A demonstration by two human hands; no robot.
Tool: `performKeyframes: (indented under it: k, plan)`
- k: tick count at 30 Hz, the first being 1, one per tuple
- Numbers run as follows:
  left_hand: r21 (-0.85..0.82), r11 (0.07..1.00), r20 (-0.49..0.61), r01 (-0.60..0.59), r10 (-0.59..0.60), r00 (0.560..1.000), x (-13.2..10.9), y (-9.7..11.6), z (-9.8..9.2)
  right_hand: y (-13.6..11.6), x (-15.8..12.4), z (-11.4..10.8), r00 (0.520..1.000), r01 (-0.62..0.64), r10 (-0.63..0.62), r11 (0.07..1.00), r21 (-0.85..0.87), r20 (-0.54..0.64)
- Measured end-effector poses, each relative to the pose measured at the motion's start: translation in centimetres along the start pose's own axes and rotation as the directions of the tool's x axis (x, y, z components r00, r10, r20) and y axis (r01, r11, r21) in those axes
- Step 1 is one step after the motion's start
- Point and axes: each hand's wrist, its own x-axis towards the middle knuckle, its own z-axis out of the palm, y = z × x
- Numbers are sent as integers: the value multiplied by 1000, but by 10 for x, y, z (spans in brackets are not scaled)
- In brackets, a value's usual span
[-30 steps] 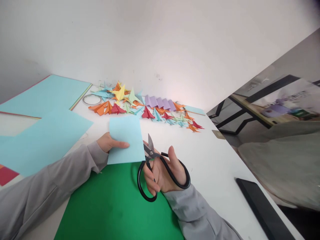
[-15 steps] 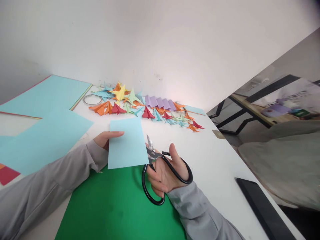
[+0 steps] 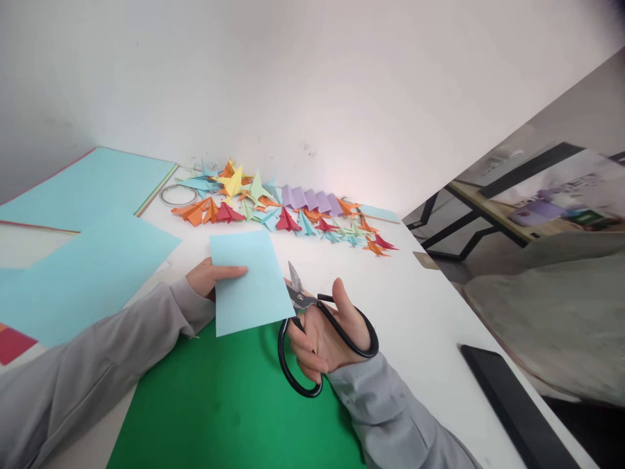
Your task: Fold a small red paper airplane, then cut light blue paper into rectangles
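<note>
My left hand (image 3: 209,275) pinches a light blue sheet of paper (image 3: 254,296) by its left edge, thumb on top and the other fingers hidden beneath. The sheet is held up over a green mat (image 3: 234,397). My right hand (image 3: 327,335) is closed around the black handles of a pair of scissors (image 3: 301,299). Their blades are parted at the sheet's right edge, one showing beside it and the other partly behind the paper. Whether the blades touch the paper I cannot tell.
Folded paper shapes (image 3: 288,220) in several colours lie along the wall. Large blue sheets (image 3: 107,260) and a paper stack (image 3: 117,172) cover the left side, near a wire coil (image 3: 178,195). A black flat object (image 3: 508,397) lies near the right table edge.
The blue sheet has tilted slightly, its lower edge now rising to the right, and my left thumb reaches a little further over it. The scissors stay almost in place with blades parted.
</note>
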Motion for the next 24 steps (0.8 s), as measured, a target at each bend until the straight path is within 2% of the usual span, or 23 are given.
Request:
performKeyframes:
  k: [4,7,14,18,24]
  plan:
    - [-12,1000,-52,-8,7,999,3,-1,-2,-1,1,0,998,8,-8,1000,2,61]
    - [-23,1000,-42,4,-5,999,6,-1,-4,0,1,-3,992,7,-5,1000,-16,127]
    - [-45,996,0,79,-79,997,4,3,-6,1,-2,-9,984,-90,99,994,-64,146]
    - [-32,998,-6,54,-55,998,3,0,-4,0,-1,-5,990,-50,58,996,-69,128]
    - [12,1000,-12,-28,28,1000,1,-4,2,1,2,-1,992,22,-26,999,38,120]
